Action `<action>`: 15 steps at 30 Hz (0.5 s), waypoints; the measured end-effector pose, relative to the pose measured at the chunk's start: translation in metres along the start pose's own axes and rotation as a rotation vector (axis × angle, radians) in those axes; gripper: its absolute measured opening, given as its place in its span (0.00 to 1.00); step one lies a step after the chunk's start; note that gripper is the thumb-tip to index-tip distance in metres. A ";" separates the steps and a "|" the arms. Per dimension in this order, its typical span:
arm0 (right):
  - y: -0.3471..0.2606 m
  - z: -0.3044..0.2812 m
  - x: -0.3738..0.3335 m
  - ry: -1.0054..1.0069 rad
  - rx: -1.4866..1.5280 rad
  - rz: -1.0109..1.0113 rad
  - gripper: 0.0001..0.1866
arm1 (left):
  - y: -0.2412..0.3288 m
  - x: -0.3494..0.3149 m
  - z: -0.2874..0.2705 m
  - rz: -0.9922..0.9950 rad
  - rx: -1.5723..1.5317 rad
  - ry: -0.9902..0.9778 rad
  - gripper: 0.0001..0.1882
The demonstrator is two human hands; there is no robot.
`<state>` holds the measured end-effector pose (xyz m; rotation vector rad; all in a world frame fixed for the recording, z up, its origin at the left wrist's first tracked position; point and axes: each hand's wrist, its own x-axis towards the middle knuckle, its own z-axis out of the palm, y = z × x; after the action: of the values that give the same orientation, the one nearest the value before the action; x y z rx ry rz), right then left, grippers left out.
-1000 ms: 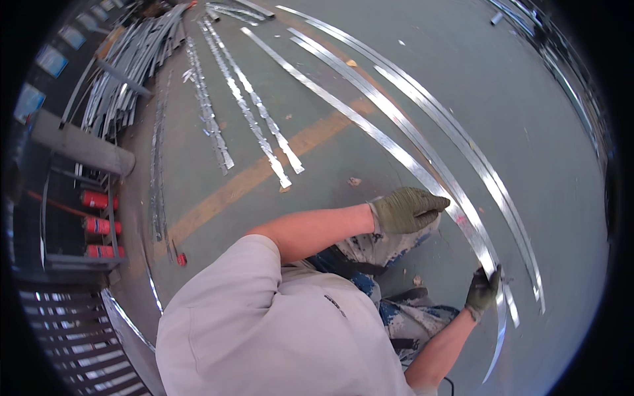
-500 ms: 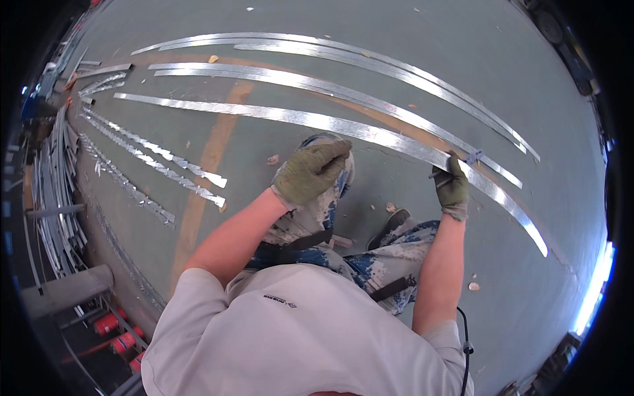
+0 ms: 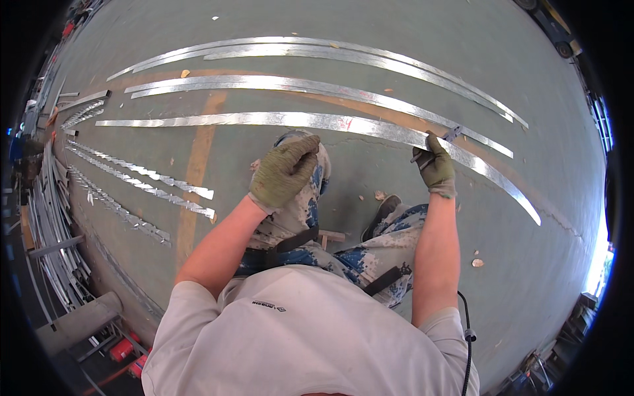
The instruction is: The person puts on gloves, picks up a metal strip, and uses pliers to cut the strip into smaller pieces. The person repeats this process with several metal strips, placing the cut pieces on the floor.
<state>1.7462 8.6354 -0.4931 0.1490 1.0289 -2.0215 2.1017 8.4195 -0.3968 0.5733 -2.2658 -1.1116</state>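
My right hand (image 3: 437, 170), in a green-grey work glove, is closed at the near edge of a long shiny metal strip (image 3: 277, 119), its thumb over the strip. A thin dark pen-like stick (image 3: 416, 158) pokes out of the same hand on its left side. Just past the thumb, a small bluish-grey flat tool (image 3: 453, 134) lies across the strip's far edge; whether my fingers hold it is hidden. Red marks show on the strip. Over my bent knee, my left hand (image 3: 284, 173), gloved alike, has its fingers curled together; anything inside them is hidden.
Several more flat strips (image 3: 264, 81) lie beyond on the grey floor. At left are jagged, notched strips (image 3: 142, 188) and a pile of long metal pieces (image 3: 56, 218). A grey cylinder (image 3: 82, 323) and red objects (image 3: 122, 348) sit lower left. A wheeled machine (image 3: 561, 39) stands far right.
My view has shifted slightly, and the strips sit at a flatter angle in it. My right hand keeps its place at the strip, and my left hand stays curled above the knee.
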 end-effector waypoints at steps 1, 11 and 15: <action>0.000 -0.002 0.002 -0.003 -0.025 0.013 0.12 | -0.003 0.001 0.001 0.017 0.016 0.001 0.15; 0.040 -0.109 0.058 0.425 -0.103 0.660 0.07 | -0.017 0.024 0.002 -0.171 0.112 -0.062 0.16; 0.109 -0.115 0.039 0.427 -0.951 1.003 0.06 | -0.027 0.034 0.007 -0.155 0.209 -0.061 0.13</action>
<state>1.7715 8.6588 -0.6526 0.4753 1.6339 -0.5063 2.0745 8.3887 -0.4125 0.8210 -2.4424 -0.9813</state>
